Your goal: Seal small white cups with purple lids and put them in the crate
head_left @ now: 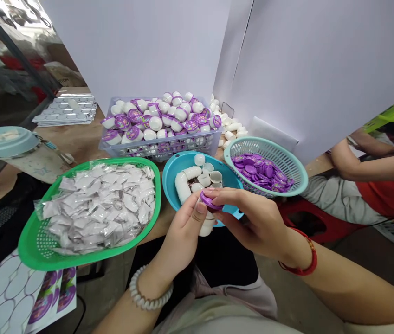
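Item, near centre: left hand closed round a white cup, right hand pinching a purple lid onto it; lid probably best kept level and pressed evenly all round.

No text could be read: the purple lids, the cup labels in the far crate and the near-left stickers were too blurred.

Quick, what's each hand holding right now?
Left hand: closed around a white cup.
Right hand: pinching a purple lid atop the cup.
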### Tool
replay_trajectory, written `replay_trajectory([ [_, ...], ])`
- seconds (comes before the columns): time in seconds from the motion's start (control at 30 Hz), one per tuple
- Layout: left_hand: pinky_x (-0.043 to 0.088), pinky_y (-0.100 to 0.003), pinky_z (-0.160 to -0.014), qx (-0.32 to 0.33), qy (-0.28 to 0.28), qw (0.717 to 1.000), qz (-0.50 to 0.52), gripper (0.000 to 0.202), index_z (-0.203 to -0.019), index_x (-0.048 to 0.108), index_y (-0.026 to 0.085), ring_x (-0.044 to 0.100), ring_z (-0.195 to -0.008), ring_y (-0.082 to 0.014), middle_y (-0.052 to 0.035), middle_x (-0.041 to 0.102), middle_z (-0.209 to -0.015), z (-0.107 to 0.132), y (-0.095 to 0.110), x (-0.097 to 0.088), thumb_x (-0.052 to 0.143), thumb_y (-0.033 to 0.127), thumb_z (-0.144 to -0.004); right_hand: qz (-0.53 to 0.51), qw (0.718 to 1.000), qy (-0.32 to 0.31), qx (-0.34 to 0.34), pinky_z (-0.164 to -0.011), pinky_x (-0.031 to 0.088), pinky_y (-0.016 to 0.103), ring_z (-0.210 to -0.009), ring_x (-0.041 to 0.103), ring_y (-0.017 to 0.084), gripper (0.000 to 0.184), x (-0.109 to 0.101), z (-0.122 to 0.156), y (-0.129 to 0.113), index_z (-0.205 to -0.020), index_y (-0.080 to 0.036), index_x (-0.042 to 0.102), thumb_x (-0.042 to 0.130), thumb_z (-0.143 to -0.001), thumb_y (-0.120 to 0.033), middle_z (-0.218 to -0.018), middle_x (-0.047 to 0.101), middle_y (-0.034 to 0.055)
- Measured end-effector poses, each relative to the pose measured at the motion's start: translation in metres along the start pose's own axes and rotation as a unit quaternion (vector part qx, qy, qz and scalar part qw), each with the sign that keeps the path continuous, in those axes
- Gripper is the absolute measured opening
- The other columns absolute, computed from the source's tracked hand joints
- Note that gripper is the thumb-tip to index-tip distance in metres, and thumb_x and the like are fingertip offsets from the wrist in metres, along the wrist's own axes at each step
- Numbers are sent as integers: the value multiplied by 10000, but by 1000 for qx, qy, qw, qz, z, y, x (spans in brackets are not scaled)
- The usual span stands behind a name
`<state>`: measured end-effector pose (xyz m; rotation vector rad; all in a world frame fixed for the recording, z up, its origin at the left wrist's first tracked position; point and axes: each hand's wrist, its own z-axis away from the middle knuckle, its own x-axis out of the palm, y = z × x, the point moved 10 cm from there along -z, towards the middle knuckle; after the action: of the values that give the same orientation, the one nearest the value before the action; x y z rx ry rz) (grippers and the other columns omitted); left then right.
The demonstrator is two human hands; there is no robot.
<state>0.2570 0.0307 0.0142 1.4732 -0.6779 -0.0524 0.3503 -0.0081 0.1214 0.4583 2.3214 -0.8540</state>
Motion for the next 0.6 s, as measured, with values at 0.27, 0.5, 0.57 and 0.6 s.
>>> replay_trajectory([
  [0.27,598,-325,-755,-76,52,994,66,706,-1344,715,173,716,-954,-248,-126,766,-1141,9,-14,0,583,750,-958,-119,989,72,50,-968,652,386,-1089,787,247,393,5,10,23,-1281,-311,793,855,-900,-237,-1153,831,67],
  [0.5,548,-230,-662,-89,2,994,58,584,-1353,688,211,659,-792,-146,-65,740,-1051,21,-9,7,655,654,-975,-303,924,135,192,-739,637,285,-874,761,181,188,21,23,54,-1125,-303,847,822,-940,-326,-1001,816,34],
  [0.57,536,-222,-642,-91,13,993,73,563,-1336,681,209,659,-770,-141,-51,728,-995,25,-7,6,657,642,-979,-295,924,136,203,-694,617,278,-827,735,171,189,24,24,51,-1133,-275,835,774,-979,-365,-979,795,38],
  [0.6,534,-225,-632,-88,26,993,79,568,-1363,657,223,659,-750,-140,-41,722,-974,27,-7,4,667,637,-975,-280,929,136,199,-718,617,292,-835,730,175,203,24,24,48,-1145,-263,826,748,-997,-378,-981,789,44],
])
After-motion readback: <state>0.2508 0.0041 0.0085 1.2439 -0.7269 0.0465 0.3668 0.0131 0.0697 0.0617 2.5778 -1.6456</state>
